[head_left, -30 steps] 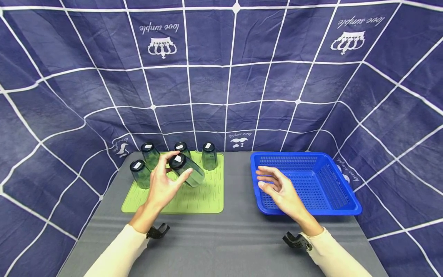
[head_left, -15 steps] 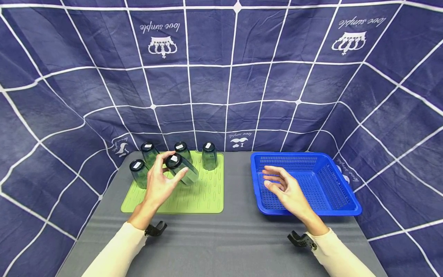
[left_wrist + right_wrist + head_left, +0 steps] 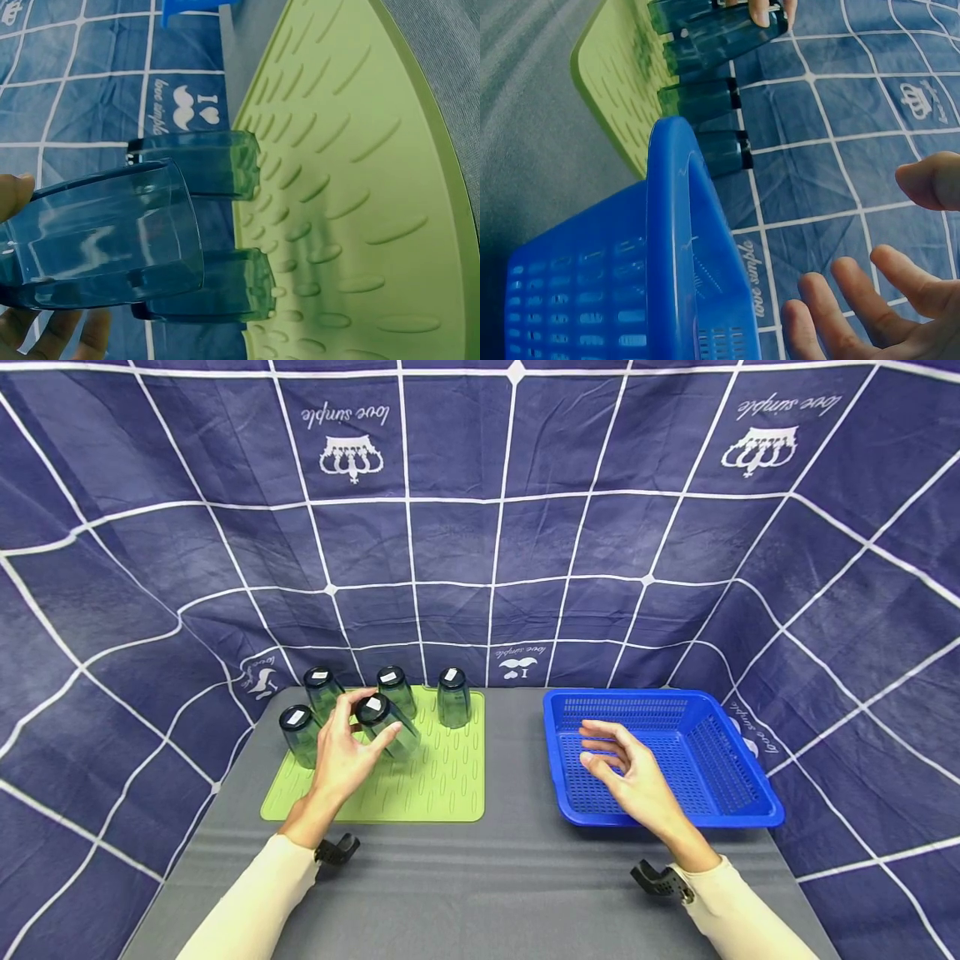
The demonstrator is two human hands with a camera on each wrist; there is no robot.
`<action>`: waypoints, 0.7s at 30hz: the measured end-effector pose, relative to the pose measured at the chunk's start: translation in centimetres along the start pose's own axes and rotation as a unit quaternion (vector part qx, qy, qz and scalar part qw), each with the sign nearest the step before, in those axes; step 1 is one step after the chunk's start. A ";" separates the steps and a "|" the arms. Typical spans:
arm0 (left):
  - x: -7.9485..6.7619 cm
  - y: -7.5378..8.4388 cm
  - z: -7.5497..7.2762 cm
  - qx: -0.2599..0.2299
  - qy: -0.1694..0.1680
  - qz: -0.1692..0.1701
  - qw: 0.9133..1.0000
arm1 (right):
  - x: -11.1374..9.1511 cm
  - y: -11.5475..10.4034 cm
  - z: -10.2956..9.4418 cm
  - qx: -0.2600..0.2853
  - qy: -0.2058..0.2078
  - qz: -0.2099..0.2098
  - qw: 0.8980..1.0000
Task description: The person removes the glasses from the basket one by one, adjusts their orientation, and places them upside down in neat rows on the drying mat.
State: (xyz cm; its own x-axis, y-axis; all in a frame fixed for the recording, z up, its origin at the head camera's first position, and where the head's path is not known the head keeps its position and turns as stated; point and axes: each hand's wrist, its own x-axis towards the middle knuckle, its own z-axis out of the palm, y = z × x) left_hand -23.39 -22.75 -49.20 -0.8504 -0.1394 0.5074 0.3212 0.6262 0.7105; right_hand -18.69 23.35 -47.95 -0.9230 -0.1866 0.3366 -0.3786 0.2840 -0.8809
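Observation:
My left hand (image 3: 343,758) pinches a bluish-green drinking glass (image 3: 401,742) near its base, thumb on one side and fingers on the other. The glass is mouth down and a bit tilted; in the left wrist view its rim (image 3: 187,225) hangs apart from the green ribbed mat (image 3: 390,187). Several like glasses stand mouth down around it, among them a front left glass (image 3: 302,739), a back middle glass (image 3: 398,695) and a back right glass (image 3: 453,700). My right hand (image 3: 632,781) hovers over the left part of the blue basket (image 3: 750,818), fingers loosely bent, holding nothing.
A grey cloth (image 3: 517,877) covers the table. A dark blue curtain (image 3: 540,543) with white lines rises close behind the glasses and basket, and along both sides. In the right wrist view the basket's high rim (image 3: 671,195) stands beside the right hand.
My left hand has carried the glass left and slightly lowered it over the mat. My right hand has drifted a little to the right above the basket. The other glasses stay put.

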 end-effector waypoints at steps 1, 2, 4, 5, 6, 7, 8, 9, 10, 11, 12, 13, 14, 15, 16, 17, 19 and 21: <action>0.0 -0.1 0.0 0.003 -0.002 -0.002 1.000 | 0.0 0.1 -0.1 -0.005 0.001 -0.003 1.000; 0.1 -0.3 0.1 0.005 -0.004 -0.004 1.000 | -0.1 0.1 -0.1 -0.009 0.003 -0.006 1.000; 0.2 -0.5 0.2 0.011 -0.008 -0.007 1.000 | -0.1 0.2 -0.3 -0.019 0.005 -0.011 1.000; 0.2 -0.7 0.3 0.013 -0.011 -0.008 1.000 | -0.1 0.2 -0.3 -0.025 0.007 -0.014 1.000; 0.3 -0.8 0.4 0.015 -0.012 -0.008 1.000 | -0.1 0.2 -0.4 -0.030 0.008 -0.016 0.999; 0.3 -1.0 0.4 0.017 -0.014 -0.009 1.000 | -0.2 0.3 -0.5 -0.036 0.009 -0.018 0.999; 0.4 -1.1 0.5 0.019 -0.015 -0.010 1.000 | -0.2 0.3 -0.5 -0.041 0.011 -0.019 0.999; 0.4 -1.3 0.6 0.021 -0.017 -0.011 1.000 | -0.2 0.3 -0.6 -0.048 0.012 -0.019 0.999; 0.5 -1.4 0.6 0.022 -0.018 -0.012 1.000 | -0.3 0.3 -0.6 -0.054 0.014 -0.020 0.998; 0.5 -1.5 0.7 0.023 -0.019 -0.014 0.999 | -0.3 0.4 -0.7 -0.061 0.016 -0.020 0.998; 0.5 -1.6 0.7 0.024 -0.020 -0.016 0.999 | -0.4 0.4 -0.7 -0.068 0.018 -0.021 0.997; 0.6 -1.7 0.8 0.025 -0.021 -0.017 0.999 | -0.4 0.4 -0.7 -0.075 0.020 -0.022 0.997; 0.6 -1.8 0.8 0.025 -0.023 -0.018 0.999 | -0.5 0.5 -0.8 -0.083 0.023 -0.022 0.996; 0.6 -2.0 0.9 0.027 -0.025 -0.020 0.999 | -0.5 0.5 -0.8 -0.089 0.025 -0.023 0.995; 0.6 -2.1 0.9 0.027 -0.026 -0.021 0.999 | -0.6 0.5 -0.9 -0.096 0.027 -0.023 0.995; 0.7 -2.3 1.0 0.029 -0.028 -0.023 0.999 | -0.6 0.5 -0.9 -0.101 0.029 -0.024 0.994; 0.7 -2.6 1.1 0.030 -0.031 -0.027 0.999 | -0.7 0.6 -1.0 -0.109 0.031 -0.024 0.993; 0.7 -2.9 1.2 0.033 -0.033 -0.033 0.998 | -0.8 0.6 -1.0 -0.113 0.031 -0.023 0.993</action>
State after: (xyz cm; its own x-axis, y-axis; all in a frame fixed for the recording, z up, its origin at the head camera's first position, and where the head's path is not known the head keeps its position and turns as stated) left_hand -25.37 -23.74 -51.47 -0.8953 -0.1326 0.4253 0.2370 0.6667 0.7067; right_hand -18.30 24.63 -48.39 -0.9043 -0.1470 0.4008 -0.4194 0.4815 -0.7696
